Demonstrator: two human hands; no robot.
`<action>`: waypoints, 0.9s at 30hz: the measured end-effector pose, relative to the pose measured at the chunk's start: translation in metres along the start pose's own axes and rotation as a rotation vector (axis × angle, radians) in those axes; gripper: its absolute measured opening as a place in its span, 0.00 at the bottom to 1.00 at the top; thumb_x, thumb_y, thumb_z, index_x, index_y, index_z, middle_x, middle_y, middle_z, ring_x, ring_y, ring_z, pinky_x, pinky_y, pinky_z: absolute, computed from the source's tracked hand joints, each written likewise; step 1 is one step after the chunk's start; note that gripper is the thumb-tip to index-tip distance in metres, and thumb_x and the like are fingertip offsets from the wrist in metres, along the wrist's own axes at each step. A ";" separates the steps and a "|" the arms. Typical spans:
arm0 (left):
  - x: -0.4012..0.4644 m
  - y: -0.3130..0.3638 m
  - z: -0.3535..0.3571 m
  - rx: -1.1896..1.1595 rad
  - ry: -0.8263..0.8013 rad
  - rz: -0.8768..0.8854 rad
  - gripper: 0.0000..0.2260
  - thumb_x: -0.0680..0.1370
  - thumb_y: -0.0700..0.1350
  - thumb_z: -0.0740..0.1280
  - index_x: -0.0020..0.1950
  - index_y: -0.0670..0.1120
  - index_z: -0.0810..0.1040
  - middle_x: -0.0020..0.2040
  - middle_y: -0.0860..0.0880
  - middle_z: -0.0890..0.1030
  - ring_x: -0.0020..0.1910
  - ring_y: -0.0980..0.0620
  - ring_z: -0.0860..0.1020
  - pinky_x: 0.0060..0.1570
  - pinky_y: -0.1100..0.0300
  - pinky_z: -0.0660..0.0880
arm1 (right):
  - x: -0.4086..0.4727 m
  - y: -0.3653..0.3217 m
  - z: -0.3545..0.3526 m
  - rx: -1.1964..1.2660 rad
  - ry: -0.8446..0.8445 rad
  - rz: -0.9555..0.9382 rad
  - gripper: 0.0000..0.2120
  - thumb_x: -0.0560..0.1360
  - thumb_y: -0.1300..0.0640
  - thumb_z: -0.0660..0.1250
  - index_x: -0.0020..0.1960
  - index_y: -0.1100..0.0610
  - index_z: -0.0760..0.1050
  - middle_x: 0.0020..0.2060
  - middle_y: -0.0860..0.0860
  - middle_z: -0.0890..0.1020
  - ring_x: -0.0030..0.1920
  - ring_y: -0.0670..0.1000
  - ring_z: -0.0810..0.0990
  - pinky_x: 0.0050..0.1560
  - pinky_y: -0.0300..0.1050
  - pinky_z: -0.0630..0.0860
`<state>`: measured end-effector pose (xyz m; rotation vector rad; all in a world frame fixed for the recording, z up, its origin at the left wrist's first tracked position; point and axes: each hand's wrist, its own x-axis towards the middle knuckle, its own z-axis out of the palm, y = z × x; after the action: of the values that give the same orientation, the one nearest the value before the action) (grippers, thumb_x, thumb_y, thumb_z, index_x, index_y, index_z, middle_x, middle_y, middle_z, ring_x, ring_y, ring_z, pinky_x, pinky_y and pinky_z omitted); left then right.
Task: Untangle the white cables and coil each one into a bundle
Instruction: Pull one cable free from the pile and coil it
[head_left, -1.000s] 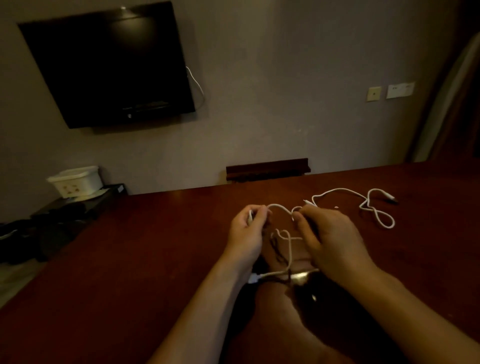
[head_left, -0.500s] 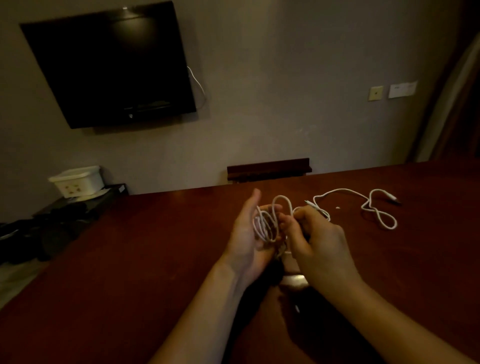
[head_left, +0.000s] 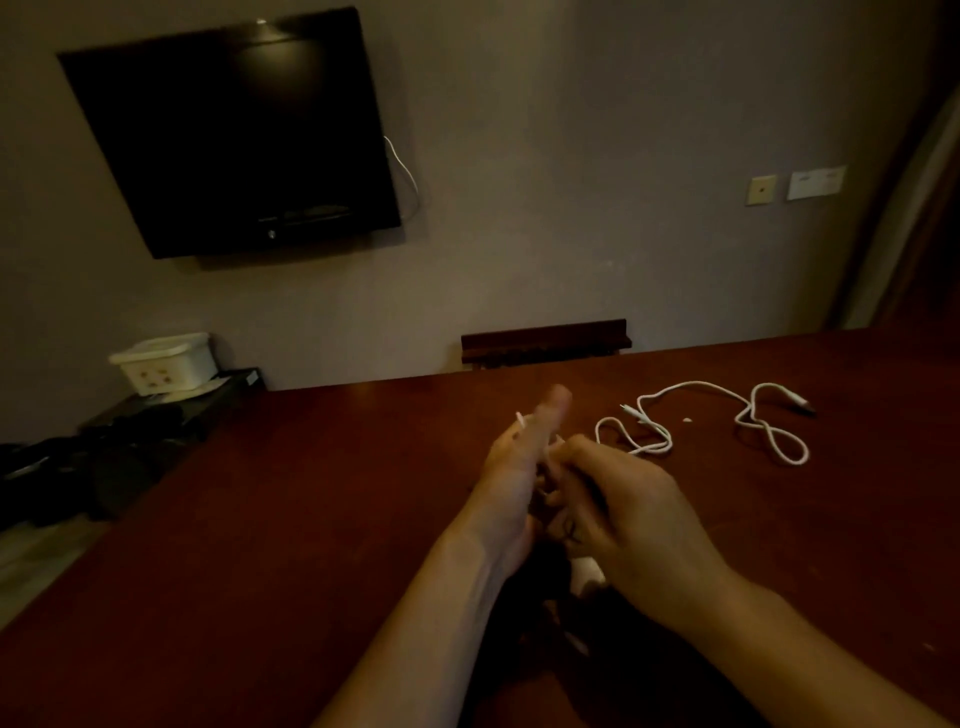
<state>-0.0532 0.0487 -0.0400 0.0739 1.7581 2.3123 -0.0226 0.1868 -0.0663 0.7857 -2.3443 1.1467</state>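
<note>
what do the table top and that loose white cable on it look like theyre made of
Table top: likely wood or wood veneer, reddish-brown with a smooth, slightly glossy finish; dim light hides any grain. Loose white cable: probably a soft plastic or rubber jacket, smooth and matte, since it lies in limp curls and loops.

A dim hotel-like room or living room is showing: a dark television (head_left: 228, 135) is hanging on the wall at upper left, wall sockets (head_left: 795, 184) at upper right, a red-brown counter (head_left: 260, 519) below.

My left hand (head_left: 511, 467) flat, fingers straight. My right hand (head_left: 631, 512) curled beside it, white cable (head_left: 550, 470) between. Second cable (head_left: 748, 415) loose on brown table (head_left: 260, 519).
</note>
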 end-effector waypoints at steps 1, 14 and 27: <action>-0.001 0.000 0.002 0.064 0.001 0.005 0.17 0.75 0.63 0.73 0.42 0.50 0.77 0.35 0.51 0.77 0.36 0.53 0.76 0.42 0.57 0.73 | -0.001 0.001 0.000 -0.129 -0.005 -0.062 0.10 0.84 0.47 0.56 0.59 0.44 0.75 0.50 0.39 0.80 0.47 0.41 0.82 0.46 0.41 0.83; 0.013 0.007 -0.014 -0.630 0.109 -0.028 0.19 0.88 0.55 0.56 0.50 0.41 0.75 0.37 0.45 0.76 0.31 0.51 0.75 0.32 0.58 0.77 | 0.004 0.005 -0.002 -0.386 -0.197 0.130 0.15 0.85 0.42 0.48 0.47 0.43 0.69 0.38 0.44 0.77 0.40 0.44 0.76 0.57 0.49 0.75; 0.011 0.016 -0.023 -0.457 0.051 -0.002 0.17 0.88 0.53 0.55 0.49 0.44 0.74 0.32 0.49 0.72 0.23 0.56 0.66 0.18 0.66 0.61 | 0.009 0.014 0.001 -0.197 -0.132 0.359 0.06 0.84 0.46 0.62 0.49 0.41 0.72 0.39 0.46 0.81 0.39 0.47 0.81 0.44 0.54 0.82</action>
<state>-0.0704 0.0254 -0.0326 -0.0665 1.2053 2.6686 -0.0386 0.1901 -0.0696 0.3911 -2.7369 0.9988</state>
